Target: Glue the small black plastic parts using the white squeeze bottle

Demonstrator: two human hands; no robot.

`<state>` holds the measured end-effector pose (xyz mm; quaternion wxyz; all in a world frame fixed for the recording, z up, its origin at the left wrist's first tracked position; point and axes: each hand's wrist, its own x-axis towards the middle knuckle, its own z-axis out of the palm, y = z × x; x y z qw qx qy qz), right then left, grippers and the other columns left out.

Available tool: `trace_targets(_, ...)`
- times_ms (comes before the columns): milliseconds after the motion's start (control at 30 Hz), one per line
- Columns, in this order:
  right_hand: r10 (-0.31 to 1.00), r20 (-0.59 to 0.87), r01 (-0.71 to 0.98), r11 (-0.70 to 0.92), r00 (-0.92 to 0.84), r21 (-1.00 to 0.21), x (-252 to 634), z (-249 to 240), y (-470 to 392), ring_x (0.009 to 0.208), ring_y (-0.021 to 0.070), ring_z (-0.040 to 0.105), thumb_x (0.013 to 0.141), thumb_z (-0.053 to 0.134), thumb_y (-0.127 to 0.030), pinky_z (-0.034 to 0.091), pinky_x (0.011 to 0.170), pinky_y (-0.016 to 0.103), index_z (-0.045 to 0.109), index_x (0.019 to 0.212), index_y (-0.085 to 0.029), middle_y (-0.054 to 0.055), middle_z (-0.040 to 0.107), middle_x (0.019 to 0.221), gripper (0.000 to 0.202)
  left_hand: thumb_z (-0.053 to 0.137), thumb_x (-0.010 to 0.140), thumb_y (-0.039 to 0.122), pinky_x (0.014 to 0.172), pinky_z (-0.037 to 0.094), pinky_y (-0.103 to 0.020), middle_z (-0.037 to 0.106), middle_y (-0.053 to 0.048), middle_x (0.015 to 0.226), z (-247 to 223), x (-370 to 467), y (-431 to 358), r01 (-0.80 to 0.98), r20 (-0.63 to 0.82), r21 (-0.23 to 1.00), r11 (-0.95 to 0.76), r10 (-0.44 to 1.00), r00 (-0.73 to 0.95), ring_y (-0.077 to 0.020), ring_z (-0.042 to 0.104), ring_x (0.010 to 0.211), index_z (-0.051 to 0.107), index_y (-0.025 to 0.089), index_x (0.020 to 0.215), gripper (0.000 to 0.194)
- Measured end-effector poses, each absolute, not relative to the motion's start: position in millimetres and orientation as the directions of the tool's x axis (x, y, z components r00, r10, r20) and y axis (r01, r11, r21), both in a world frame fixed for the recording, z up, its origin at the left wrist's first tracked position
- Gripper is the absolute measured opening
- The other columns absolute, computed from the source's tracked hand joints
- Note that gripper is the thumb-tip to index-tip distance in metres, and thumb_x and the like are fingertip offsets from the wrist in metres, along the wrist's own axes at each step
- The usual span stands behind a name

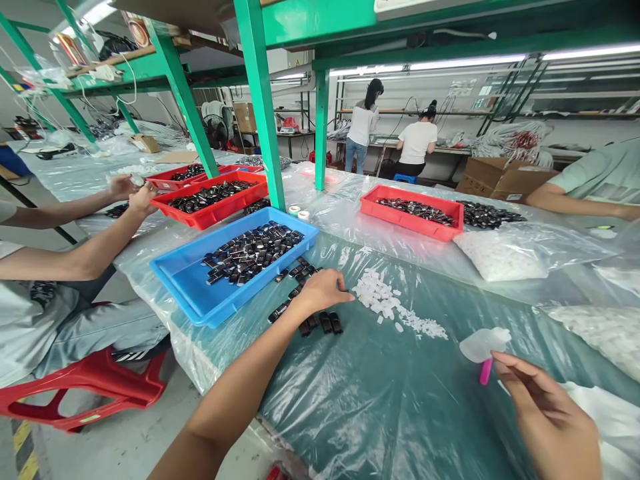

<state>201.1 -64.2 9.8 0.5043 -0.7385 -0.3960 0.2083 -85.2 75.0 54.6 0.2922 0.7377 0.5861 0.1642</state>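
My left hand (326,292) is over the green table between several black pieces (330,323) and a pile of small white pieces (377,293). Its thumb and index finger are curved toward each other; whether anything small is between them is hidden. At the right, my right hand (547,407) has its thumb and forefinger together at a small pink-purple stick (485,371). Just beyond those fingertips lies a translucent bottle (484,344) on its side. A blue tray (187,290) heaped with black pieces stands left of my left hand.
Red trays (215,217) of black pieces stand beyond the blue one, another red tray (430,229) farther right. A green post (260,107) rises behind the blue tray. Bags of white pieces (505,257) lie at right. Another person's hands (133,190) work at left; more people sit or stand beyond.
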Motion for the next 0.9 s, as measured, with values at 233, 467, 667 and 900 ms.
trace_targets(233, 0.803, 0.096, 0.394, -0.181, 0.588, -0.901, 204.3, 6.7, -65.5, 0.103, 0.0298, 0.056, 0.070, 0.057, -0.054, 0.034, 0.097, 0.047, 0.065, 0.093, -0.026, 0.003, 0.064, 0.105, 0.037, 0.074, 0.059, 0.034, 0.061, 0.037, -0.022, 0.065, -0.004, 0.084, 62.1, -103.3, 78.0, 0.810, -0.101, 0.545, -0.216, 0.942, 0.319, -0.0215, 0.059, 0.083, 0.065, 0.019, 0.076, 0.024)
trace_targets(467, 0.805, 0.073, 0.378, -0.195, 0.589, -0.905, 204.5, 7.7, -65.5, 0.102, 0.0289, 0.056, 0.067, 0.058, -0.055, 0.034, 0.096, 0.044, 0.065, 0.092, -0.027, 0.001, 0.064, 0.104, 0.038, 0.077, 0.052, 0.028, 0.048, 0.031, -0.021, 0.062, -0.003, 0.076, 47.0, -94.6, 76.9, 0.662, -0.245, 0.558, -0.500, 0.664, 0.707, -0.0169, 0.055, 0.065, 0.064, 0.018, 0.069, 0.024)
trace_targets(667, 0.790, 0.046, 0.340, -0.210, 0.612, -0.916, 204.8, 11.8, -65.3, 0.102, 0.0299, 0.056, 0.064, 0.061, -0.056, 0.033, 0.097, 0.043, 0.065, 0.090, -0.027, 0.003, 0.065, 0.102, 0.039, 0.068, 0.069, 0.037, 0.052, 0.037, -0.020, 0.063, -0.004, 0.073, 40.6, -83.1, 80.5, 0.471, -0.109, 0.805, -0.361, 0.690, 0.716, -0.0130, 0.055, 0.062, 0.061, 0.015, 0.080, 0.026)
trace_targets(900, 0.795, 0.030, 0.294, -0.188, 0.606, -0.937, 207.2, 9.1, -62.1, 0.100, 0.0280, 0.057, 0.060, 0.062, -0.058, 0.034, 0.096, 0.041, 0.065, 0.091, -0.026, 0.002, 0.065, 0.101, 0.044, 0.063, 0.076, 0.043, 0.060, 0.047, -0.023, 0.068, -0.011, 0.089, 51.8, -62.5, 62.5, -0.137, -0.021, 0.972, 0.192, 0.649, 0.761, -0.0093, 0.058, 0.059, 0.062, 0.011, 0.100, 0.040)
